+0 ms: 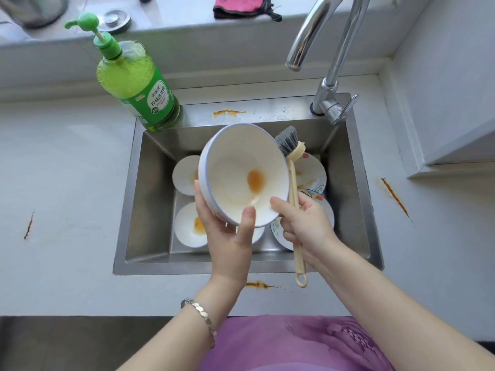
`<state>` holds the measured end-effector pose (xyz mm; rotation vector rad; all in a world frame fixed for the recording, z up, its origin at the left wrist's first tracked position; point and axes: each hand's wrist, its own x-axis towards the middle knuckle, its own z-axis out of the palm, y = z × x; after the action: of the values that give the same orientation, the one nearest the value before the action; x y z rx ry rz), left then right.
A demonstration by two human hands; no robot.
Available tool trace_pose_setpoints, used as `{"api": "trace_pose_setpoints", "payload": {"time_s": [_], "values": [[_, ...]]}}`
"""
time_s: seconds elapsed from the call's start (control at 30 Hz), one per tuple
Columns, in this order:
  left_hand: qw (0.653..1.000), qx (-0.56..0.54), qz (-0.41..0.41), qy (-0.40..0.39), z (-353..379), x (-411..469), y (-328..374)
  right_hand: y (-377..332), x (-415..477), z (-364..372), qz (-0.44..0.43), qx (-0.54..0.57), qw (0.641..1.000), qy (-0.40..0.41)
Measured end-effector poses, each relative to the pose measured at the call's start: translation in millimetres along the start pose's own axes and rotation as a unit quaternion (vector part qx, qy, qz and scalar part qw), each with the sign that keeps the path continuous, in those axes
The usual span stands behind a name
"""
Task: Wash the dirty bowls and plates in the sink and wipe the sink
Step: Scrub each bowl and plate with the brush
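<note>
My left hand (pixel 227 236) grips a white bowl with a blue rim (pixel 235 167), tilted toward me above the steel sink (pixel 150 199); an orange stain sits in its bottom. My right hand (pixel 302 226) holds the cream handle of a dish brush (pixel 290 145), whose grey bristles poke up behind the bowl's right rim; its thumb touches the bowl's rim. Below lie two stained white bowls (pixel 187 226) at the sink's left, and patterned plates (pixel 313 175) at the right, partly hidden by my hands.
A green dish soap pump bottle (pixel 136 81) stands on the sink's back left corner. The chrome faucet (pixel 329 76) rises at the back right. Orange sauce smears mark the sink ledge (pixel 227 113) and the grey counter (pixel 395 196). A pink cloth (pixel 238 6) lies on the back shelf.
</note>
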<state>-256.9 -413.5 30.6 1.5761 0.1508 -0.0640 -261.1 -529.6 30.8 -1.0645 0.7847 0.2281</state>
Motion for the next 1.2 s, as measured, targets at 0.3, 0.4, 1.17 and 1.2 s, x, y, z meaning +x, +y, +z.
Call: {"api": "trace_pose_setpoints", "payload": {"time_s": [0.3, 0.4, 1.17, 1.2], "values": [[0.993, 0.114, 0.001, 0.026, -34, 41, 12, -27, -24, -50, -0.207, -0.352, 0.912, 0.045], [0.978, 0.206, 0.010, -0.022, -46, 48, 16, -39, -35, -53, -0.203, -0.483, 0.851, -0.040], [0.970, 0.231, -0.005, -0.070, -44, 53, 25, -30, -33, -14, -0.029, -0.448, 0.861, -0.239], [0.972, 0.229, -0.007, -0.062, -46, 56, 26, -31, -33, -16, -0.006, -0.423, 0.873, -0.241]]}}
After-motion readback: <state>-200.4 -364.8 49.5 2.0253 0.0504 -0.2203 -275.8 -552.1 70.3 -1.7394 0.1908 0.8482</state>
